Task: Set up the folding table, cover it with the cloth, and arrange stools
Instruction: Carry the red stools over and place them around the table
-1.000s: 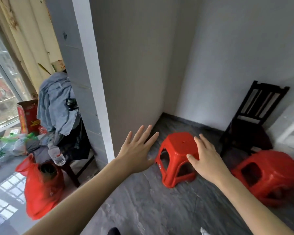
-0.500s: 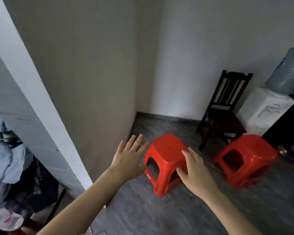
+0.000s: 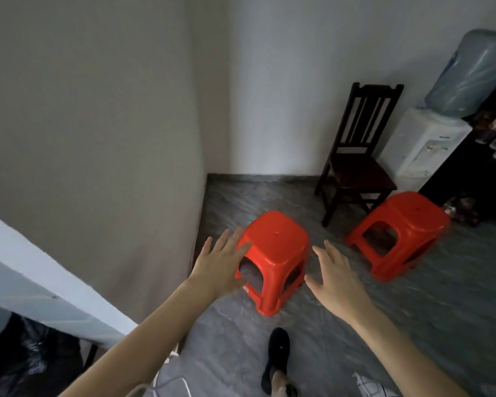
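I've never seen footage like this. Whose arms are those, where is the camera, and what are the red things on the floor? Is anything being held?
There is no machine here. A person wears a wide-angle camera on the head, so you look forward and down along their own two bare arms. The left hand and the right hand are stretched out with straight, spread fingers, one on each side of the near red plastic stool. Neither hand holds anything. The left hand overlaps the stool's edge in the picture, but whether it touches is unclear. A second red stool stands further right on the grey floor. Behind it are a dark wooden chair and a white water dispenser against the wall. The dark shape at the bottom is the person's shoe.
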A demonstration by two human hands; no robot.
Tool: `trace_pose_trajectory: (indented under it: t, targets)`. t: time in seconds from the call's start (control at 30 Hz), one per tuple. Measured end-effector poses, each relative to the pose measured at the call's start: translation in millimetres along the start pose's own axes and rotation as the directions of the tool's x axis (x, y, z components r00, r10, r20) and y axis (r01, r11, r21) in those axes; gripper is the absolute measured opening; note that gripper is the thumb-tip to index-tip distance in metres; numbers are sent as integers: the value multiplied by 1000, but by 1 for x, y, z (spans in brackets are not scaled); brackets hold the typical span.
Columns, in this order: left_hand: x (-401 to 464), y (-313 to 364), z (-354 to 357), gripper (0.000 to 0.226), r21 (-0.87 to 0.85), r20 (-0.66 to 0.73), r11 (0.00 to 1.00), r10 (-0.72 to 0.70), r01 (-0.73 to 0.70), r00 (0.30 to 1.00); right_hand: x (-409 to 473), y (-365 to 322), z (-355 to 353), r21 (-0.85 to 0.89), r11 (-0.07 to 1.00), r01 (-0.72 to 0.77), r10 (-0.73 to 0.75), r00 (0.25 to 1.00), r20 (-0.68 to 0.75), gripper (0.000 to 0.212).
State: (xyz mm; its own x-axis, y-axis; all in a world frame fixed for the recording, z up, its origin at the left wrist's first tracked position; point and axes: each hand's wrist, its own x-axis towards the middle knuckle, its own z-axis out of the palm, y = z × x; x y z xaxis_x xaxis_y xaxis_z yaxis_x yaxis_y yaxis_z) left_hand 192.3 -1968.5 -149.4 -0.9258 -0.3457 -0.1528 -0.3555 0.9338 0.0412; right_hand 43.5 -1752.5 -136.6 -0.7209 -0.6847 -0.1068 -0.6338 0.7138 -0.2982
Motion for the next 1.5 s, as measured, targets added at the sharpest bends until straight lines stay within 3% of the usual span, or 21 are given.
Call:
trace_pose_trajectory:
  t: [0.37,0.6,0.73,0.97,1.23,1.4,1.5]
  targets:
    - [133,-18,3,91,9,19,1000,-1,1,1000,123,40,3,20,1000,-11,12,997,-72,77]
    - [238,-18,37,100,46,167,998,37,-45,985,200,96,40,80,991,-107,102,992,73,79]
    - [283,-15,73,107,53,240,996,51,-65,969,223,129,70,26,994,-103,96,979,181,87]
    - [352,-19,159,113,78,352,988,96,-131,931,271,167,132,28,984,-177,166,960,225,91]
    - [415,-69,272,120,112,464,971,138,-213,875,281,177,246,-19,961,-277,266,900,345,91]
    - [452,-99,339,101,15,450,979,176,-205,876,319,166,305,37,941,-337,301,879,370,94]
    - [477,-101,359,95,-11,426,982,175,-188,888,358,165,328,9,945,-326,302,885,356,85]
